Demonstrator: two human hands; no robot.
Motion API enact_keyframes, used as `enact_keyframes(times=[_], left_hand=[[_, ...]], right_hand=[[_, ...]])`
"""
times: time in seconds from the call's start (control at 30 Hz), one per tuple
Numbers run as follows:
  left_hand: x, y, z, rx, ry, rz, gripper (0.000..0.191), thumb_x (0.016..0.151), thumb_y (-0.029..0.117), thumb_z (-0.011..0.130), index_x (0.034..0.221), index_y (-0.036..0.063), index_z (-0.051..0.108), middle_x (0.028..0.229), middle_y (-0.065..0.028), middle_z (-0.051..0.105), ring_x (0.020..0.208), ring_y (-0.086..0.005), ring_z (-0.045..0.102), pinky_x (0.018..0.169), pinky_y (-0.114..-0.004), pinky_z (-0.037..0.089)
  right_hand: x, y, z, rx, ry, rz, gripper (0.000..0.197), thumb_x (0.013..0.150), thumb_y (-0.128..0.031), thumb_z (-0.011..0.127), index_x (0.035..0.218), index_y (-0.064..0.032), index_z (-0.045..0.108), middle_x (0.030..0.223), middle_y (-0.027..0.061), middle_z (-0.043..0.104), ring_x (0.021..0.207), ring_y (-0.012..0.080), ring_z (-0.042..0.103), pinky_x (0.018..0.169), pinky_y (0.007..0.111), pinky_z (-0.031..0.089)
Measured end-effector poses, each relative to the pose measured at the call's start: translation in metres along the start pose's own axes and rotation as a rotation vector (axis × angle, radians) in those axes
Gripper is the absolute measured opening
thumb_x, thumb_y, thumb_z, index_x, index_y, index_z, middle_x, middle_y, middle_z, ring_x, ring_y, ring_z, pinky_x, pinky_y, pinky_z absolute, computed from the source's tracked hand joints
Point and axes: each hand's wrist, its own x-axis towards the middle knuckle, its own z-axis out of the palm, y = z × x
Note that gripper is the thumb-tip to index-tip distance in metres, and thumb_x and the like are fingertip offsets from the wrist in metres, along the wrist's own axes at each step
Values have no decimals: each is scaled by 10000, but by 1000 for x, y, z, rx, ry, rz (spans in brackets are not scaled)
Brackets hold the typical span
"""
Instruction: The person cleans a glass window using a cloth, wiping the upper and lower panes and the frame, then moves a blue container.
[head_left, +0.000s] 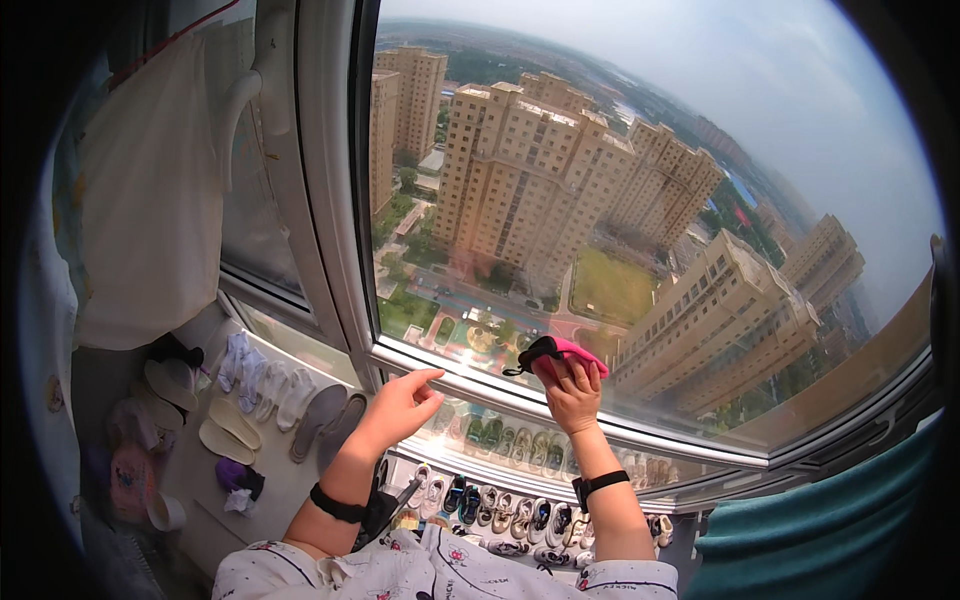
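Observation:
Against the lower part of a large window pane (525, 225), my right hand (576, 401) holds a pink and black cloth pad (583, 352). My fingers are spread over its pink side, and the black part with a small loop sticks out to the left. My left hand (401, 405) is raised in front of the white window frame (480, 390), near its lower left corner. It holds nothing; the index finger points out and the other fingers are loosely bent. Whether its fingertips touch the frame I cannot tell. Both wrists carry black straps.
Rows of shoes (502, 510) line the floor below the window. Socks (255, 375), grey slippers (319, 424) and pale insoles (230, 433) lie on a ledge at left. A white cloth (150, 202) hangs beside a window handle (240, 120); a teal curtain (810, 517) hangs at right.

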Motion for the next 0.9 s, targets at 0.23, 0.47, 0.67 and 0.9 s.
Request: enact_keyframes(times=[0.23,0.47,0.67,0.9], left_hand=[[-7,-32,-44,-164,96,-109,378,880,104,637,1237,-3,575,842,-28,637,742,-90,573,704,-246,485],[-15,-38,-57,-249,227,-84,426,853,145,669,1237,-14,576,823,-26,638,746,-74,566,679,-242,474],[-50,-42,-78,-164,398,40,364,861,107,662,1197,-15,592,786,-49,638,693,-102,572,646,-254,475],[-68,-41,-100,-191,541,-83,339,863,104,656,1172,-25,601,781,-71,647,680,-122,587,638,-266,479]], right_hand=[[77,-27,-16,28,-77,-101,463,762,-218,625,1224,-253,632,1331,1,547,1302,198,430,1161,416,198],[193,-44,-34,-67,256,143,454,805,-274,609,1258,-240,618,1426,77,467,1340,324,370,1151,453,166],[84,-85,57,-35,-225,-530,550,795,-212,595,1341,-249,541,1392,-12,487,1359,162,351,1173,404,159],[268,-66,-48,-54,265,96,483,836,-248,612,1316,-267,570,1483,57,409,1392,266,311,1153,448,142]])
